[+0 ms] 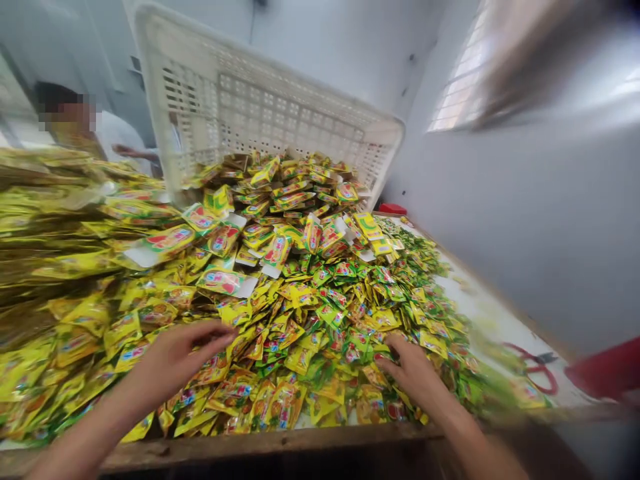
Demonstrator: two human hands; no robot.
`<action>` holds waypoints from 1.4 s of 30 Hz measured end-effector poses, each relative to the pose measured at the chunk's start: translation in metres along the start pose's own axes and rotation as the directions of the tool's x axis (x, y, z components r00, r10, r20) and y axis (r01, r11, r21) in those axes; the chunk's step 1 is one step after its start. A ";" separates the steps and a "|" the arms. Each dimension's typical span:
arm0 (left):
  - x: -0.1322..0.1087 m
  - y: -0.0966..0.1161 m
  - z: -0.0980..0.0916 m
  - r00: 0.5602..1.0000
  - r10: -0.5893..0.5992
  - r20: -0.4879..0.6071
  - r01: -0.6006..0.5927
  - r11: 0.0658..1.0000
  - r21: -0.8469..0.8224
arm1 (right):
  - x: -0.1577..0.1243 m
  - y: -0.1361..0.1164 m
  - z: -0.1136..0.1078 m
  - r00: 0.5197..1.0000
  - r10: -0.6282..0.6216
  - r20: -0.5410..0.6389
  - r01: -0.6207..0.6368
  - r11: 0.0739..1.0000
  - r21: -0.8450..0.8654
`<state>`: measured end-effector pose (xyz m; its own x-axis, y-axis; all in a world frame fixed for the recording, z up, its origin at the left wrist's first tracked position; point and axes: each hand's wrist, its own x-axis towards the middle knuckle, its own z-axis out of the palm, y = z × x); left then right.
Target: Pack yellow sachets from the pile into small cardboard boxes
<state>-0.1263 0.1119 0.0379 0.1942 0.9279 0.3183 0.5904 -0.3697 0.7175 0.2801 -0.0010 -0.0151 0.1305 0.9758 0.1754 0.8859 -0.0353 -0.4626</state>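
Observation:
A large heap of small yellow-and-green sachets covers the table. My left hand reaches over the near part of the heap, fingers stretched out and slightly apart, holding nothing that I can see. My right hand lies flat on the sachets near the front edge, fingers spread and pressing on the packets. A white plastic crate is tipped on its side at the back, with sachets spilling out of its mouth onto the pile.
The wooden table edge runs along the front. Red-handled scissors lie on the white tabletop at right, beside a red object. Another person stands at the back left. A grey wall closes the right side.

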 end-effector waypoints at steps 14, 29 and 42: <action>0.118 0.045 0.052 0.969 -0.063 -0.240 0.142 0.935 0.325 | -0.042 0.008 -0.012 0.966 0.254 -0.044 -0.158 0.717 0.679; -0.041 0.015 0.078 0.921 0.161 0.354 -0.066 0.962 -0.265 | -0.015 -0.106 0.089 0.995 0.065 0.074 -0.098 0.618 0.780; -0.080 0.029 0.130 0.929 -0.096 0.357 0.303 0.748 -0.590 | -0.020 -0.123 0.048 0.953 -0.014 -0.302 0.225 0.702 0.676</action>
<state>-0.0224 0.0331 -0.0473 0.4034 0.9150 0.0064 0.0384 -0.0239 0.9990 0.1472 -0.0062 -0.0034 0.2464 0.8654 0.4363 0.3505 0.3401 -0.8726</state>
